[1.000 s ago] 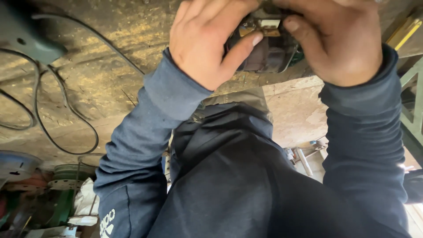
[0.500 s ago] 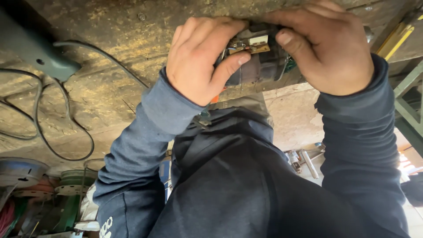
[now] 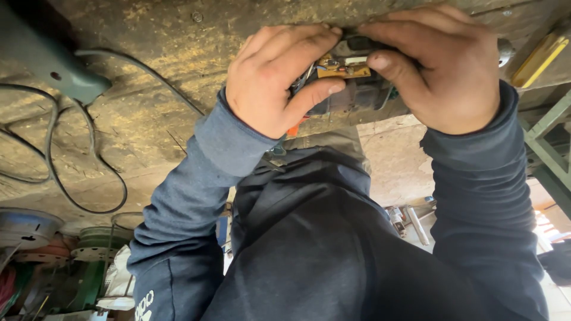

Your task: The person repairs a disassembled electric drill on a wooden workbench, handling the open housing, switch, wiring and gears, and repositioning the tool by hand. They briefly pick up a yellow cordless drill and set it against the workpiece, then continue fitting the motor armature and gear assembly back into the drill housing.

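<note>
Both my hands grip a small dark device (image 3: 351, 95) at the edge of a worn wooden workbench (image 3: 166, 65). A little yellow circuit board (image 3: 342, 66) with thin wires shows on top of it. My left hand (image 3: 273, 77) wraps the device's left side, thumb pressed under the board. My right hand (image 3: 434, 71) covers the right side, thumb tip at the board's right end. Most of the device is hidden by my fingers. My dark blue sleeves and jacket fill the lower frame.
A grey power tool (image 3: 41, 56) lies at the bench's left, its black cord (image 3: 71, 160) looping over the wood. A yellow-handled tool (image 3: 538, 59) sits at the far right. Round metal parts (image 3: 35, 235) and clutter lie below left; a green metal frame (image 3: 550, 148) stands right.
The view has shifted so my hands and the device sit lower in frame. The circuit board is more exposed, and my thumbs have closed in on it.
</note>
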